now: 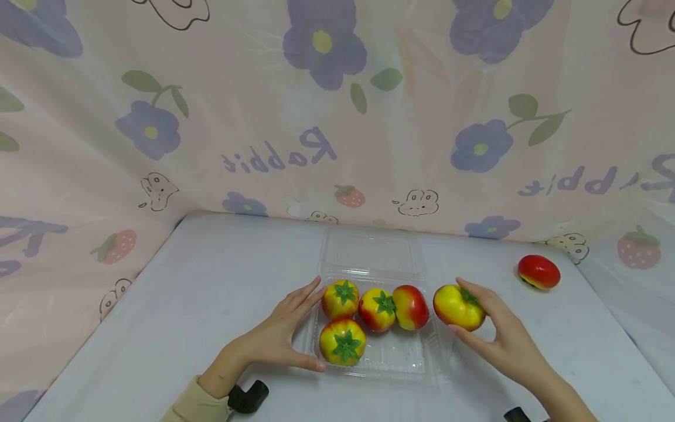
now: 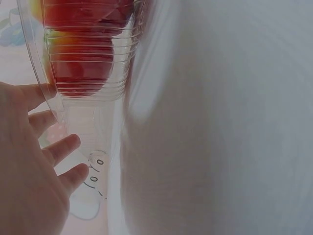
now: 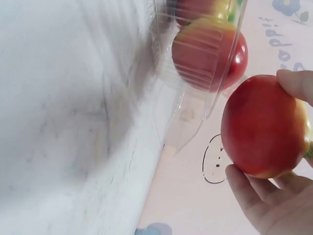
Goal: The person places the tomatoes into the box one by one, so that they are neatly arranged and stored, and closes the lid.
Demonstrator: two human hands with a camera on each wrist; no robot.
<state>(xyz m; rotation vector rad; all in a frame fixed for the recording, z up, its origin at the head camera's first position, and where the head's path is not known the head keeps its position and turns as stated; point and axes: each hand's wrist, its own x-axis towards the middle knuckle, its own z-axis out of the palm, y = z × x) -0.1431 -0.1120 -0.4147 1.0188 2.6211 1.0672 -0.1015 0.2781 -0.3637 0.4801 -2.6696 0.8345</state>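
Note:
My right hand (image 1: 506, 337) holds a red-and-yellow toy fruit (image 1: 457, 307) with a green star-shaped leaf top, tomato-like in form, between thumb and fingers. The fruit is just right of a clear plastic clamshell box (image 1: 392, 357); in the right wrist view its red side (image 3: 261, 127) shows. Several similar toy fruits lie in the box, among them a front one (image 1: 341, 341) and a tilted one (image 1: 411, 307) at the right. At the box's left side, my left hand (image 1: 271, 337) is spread, fingers straight, fingertips touching the rim or very near it.
The box's clear lid (image 1: 373, 253) lies folded back behind it. Another red toy fruit (image 1: 538, 272) rests at the right rear of the white table (image 1: 158, 328). A printed curtain (image 1: 253, 105) hangs behind the table and along its sides.

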